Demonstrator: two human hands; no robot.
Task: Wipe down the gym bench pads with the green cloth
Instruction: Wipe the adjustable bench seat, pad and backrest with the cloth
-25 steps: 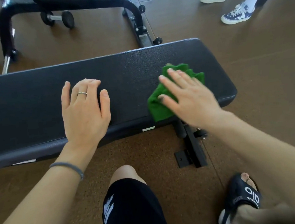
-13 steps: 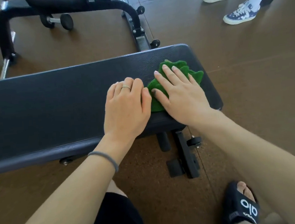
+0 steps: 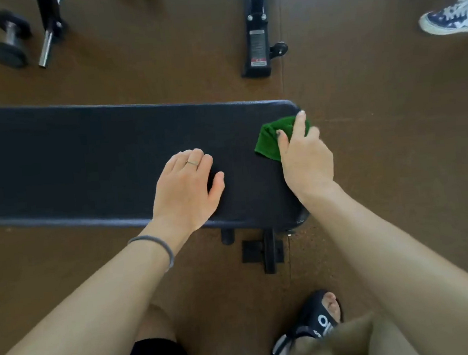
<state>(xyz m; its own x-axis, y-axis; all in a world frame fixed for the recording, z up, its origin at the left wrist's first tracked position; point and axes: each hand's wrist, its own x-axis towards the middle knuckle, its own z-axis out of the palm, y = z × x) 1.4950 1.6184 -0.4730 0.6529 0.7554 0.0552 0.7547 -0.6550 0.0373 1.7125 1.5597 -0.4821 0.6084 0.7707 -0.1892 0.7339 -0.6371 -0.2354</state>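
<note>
A long black bench pad [image 3: 84, 162] runs across the view from the left edge to just right of centre. The crumpled green cloth [image 3: 268, 143] lies at the pad's far right end, near its back corner. My right hand [image 3: 304, 157] presses down on the cloth, index finger stretched toward the corner and thumb on the fabric; the other fingers drop over the pad's end and are hidden. My left hand [image 3: 185, 187] rests flat on the pad a little left of the cloth, fingers relaxed, holding nothing.
The bench's black foot [image 3: 263, 252] sticks out below the pad near my sandalled foot [image 3: 316, 325]. Behind the bench stand another machine's base [image 3: 256, 39] and a dumbbell [image 3: 10, 41]. Another person's sneakers [image 3: 451, 18] are at the top right. The floor is brown.
My right hand has slid the cloth rightward to the very end of the pad. My left hand now sits apart from it, and the view looks more steeply down.
</note>
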